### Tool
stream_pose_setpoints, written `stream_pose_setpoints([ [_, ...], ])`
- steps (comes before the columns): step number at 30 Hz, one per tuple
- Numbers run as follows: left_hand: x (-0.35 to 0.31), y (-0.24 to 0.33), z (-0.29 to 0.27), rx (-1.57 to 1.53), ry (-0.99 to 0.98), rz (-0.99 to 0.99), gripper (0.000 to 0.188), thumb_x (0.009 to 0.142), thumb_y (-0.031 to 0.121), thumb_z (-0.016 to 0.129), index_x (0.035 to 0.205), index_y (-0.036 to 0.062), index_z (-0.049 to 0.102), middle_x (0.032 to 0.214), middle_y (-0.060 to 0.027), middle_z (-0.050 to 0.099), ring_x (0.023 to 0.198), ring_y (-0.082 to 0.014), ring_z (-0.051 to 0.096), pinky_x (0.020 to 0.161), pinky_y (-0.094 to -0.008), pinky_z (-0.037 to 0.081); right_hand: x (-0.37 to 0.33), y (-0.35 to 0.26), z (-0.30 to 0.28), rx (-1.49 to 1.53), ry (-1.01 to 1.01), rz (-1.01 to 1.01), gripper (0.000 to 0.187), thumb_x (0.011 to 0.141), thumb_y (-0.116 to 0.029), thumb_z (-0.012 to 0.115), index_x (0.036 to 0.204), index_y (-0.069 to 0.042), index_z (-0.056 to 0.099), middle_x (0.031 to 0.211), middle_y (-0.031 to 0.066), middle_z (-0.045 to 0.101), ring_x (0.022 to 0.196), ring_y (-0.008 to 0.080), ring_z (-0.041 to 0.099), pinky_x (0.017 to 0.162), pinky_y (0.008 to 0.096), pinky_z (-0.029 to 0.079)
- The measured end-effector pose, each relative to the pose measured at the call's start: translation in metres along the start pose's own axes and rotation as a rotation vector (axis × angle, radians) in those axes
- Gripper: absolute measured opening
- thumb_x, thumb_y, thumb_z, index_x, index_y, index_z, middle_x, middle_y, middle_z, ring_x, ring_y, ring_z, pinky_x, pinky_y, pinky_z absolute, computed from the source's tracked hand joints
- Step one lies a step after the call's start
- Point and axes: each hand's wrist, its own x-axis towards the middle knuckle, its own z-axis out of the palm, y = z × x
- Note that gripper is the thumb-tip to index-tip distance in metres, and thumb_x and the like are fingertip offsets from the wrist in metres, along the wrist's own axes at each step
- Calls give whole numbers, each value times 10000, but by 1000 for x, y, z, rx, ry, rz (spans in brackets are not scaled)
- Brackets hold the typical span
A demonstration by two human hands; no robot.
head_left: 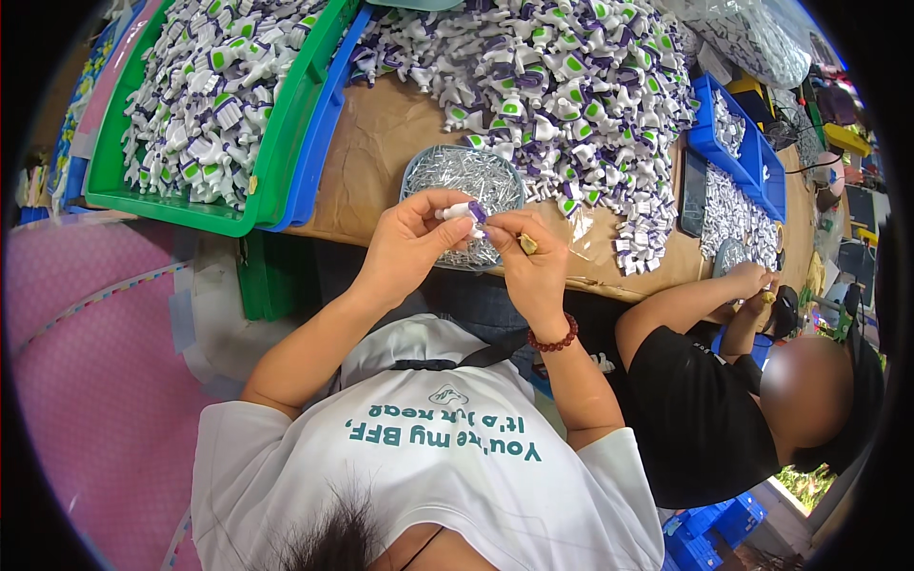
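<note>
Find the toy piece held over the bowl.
The piece pinched by the left hand, right hand at its purple end; nearby ones lie on the table or in the green tray.

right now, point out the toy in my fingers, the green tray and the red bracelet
Toy (460, 210): head view, white part of its body
Green tray (282, 133): head view, its right wall
Red bracelet (555, 344): head view, its beads

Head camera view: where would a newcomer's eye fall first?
Probably on the heap of white, purple and green toy-like pieces, top centre. A green crate at upper left brims with similar ones. Centrally, the left hand holds a small piece over a bowl of silvery pins, the right hand touching it.
</note>
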Motion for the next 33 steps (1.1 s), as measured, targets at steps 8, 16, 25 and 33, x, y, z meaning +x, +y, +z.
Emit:
stream_pose_setpoints([
  [8,-1,-2,-1,-24,2,-27,226,839,51,594,1058,26,542,928,-30,570,817,-74,551,699,-189,476,-3,1,7,92,9,45,93,794,19,608,885,7,619,811,56,603,730,112,550,637,231,440],
  [16,2,-8,-3,-113,-13,6,181,861,34,547,1039,39,520,1000,-113,604,858,-136,589,733,-222,496,1,-1,-3,295,8,169,177,824,22,577,999,0,566,935,80,628,782,106,591,673,208,456],
  [25,7,-2,-5,-143,55,-58,163,904,81,490,1053,21,513,1027,-152,598,921,-216,610,788,-273,505,41,60,-59,-998,-139,-376,160,665,-19,602,821,-54,612,808,84,539,789,274,542,624,354,473],
  [33,5,-10,-9,-76,-20,-126,189,892,83,516,1066,14,493,1013,-148,597,909,-229,617,788,-286,514,48,55,-62,-837,-110,-302,138,676,-21,627,808,-40,592,828,92,566,758,219,558,606,292,468],
])
